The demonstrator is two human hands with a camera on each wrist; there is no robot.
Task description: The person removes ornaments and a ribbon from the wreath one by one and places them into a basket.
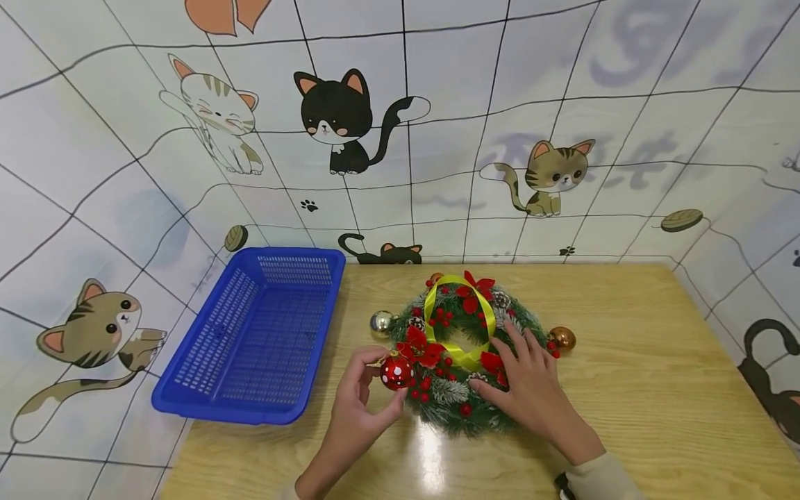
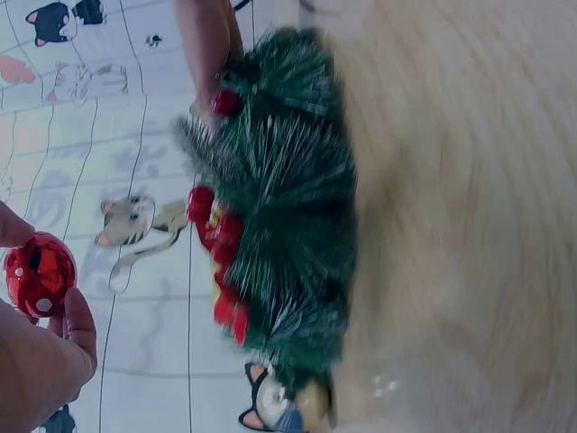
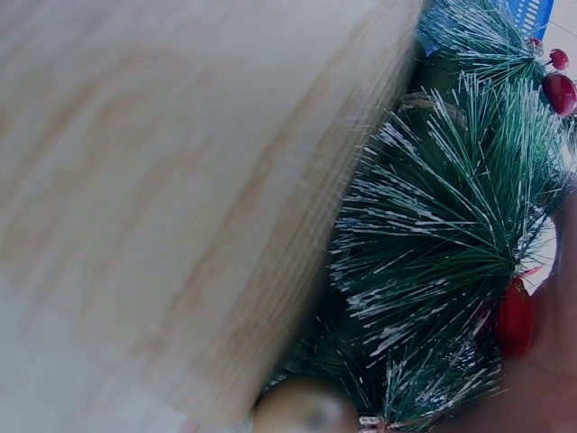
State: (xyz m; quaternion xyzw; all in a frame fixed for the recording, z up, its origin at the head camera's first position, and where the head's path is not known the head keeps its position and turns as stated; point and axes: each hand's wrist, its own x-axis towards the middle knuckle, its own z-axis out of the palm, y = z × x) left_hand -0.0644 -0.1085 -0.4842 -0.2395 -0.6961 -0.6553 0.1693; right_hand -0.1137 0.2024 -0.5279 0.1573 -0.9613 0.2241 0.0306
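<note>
My left hand pinches a shiny red Christmas ball with white dots between thumb and fingers. In the head view the ball overlaps the wreath's left front; the left wrist view shows the same Christmas ball raised above the table. The green wreath lies on the table, decorated with red flowers, berries and pinecones. A yellow ribbon loops over its centre. With fingers spread, my right hand rests on the wreath's right side, hiding part of it. Frosted needles of the wreath fill the right wrist view's right half.
A silver ball sits at the wreath's left edge and a copper ball at its right. To the left stands a blue plastic basket. Behind the wooden table rises a wall covering printed with cats.
</note>
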